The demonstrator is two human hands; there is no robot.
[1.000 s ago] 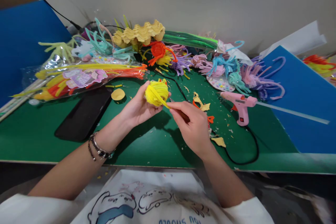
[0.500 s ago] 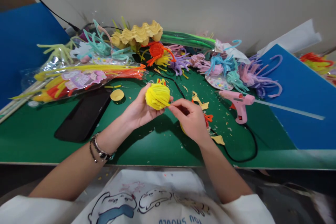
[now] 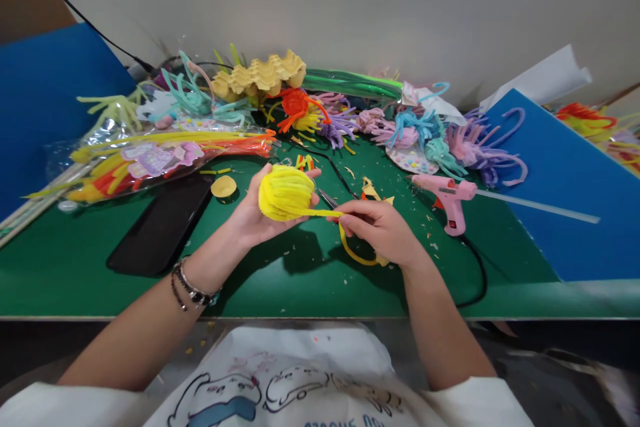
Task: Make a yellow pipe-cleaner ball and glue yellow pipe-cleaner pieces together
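My left hand [image 3: 250,217] cups a ball wound from fuzzy yellow pipe cleaner [image 3: 286,192], fingers curled round its underside and back. From the ball's lower edge a yellow strand [image 3: 320,213] stretches to the right, pinched at its far part between the thumb and fingers of my right hand [image 3: 383,230]. Below that hand a loop of the yellow strand [image 3: 357,257] hangs over the green table. A metal tool tip [image 3: 327,198] shows between the hands; its rest is hidden behind the right hand.
A pink glue gun [image 3: 450,200] with a glue stick lies on the right, its cable running forward. On the left are a black phone [image 3: 163,227], a small tan cup [image 3: 223,187] and bagged pipe cleaners [image 3: 170,157]. An egg carton [image 3: 260,75] and colourful pipe-cleaner bundles line the back.
My right hand has moved right, drawing out a longer stretch of yellow strand. The ball has shifted slightly left and turned in my left hand. The whole view has shifted a little.
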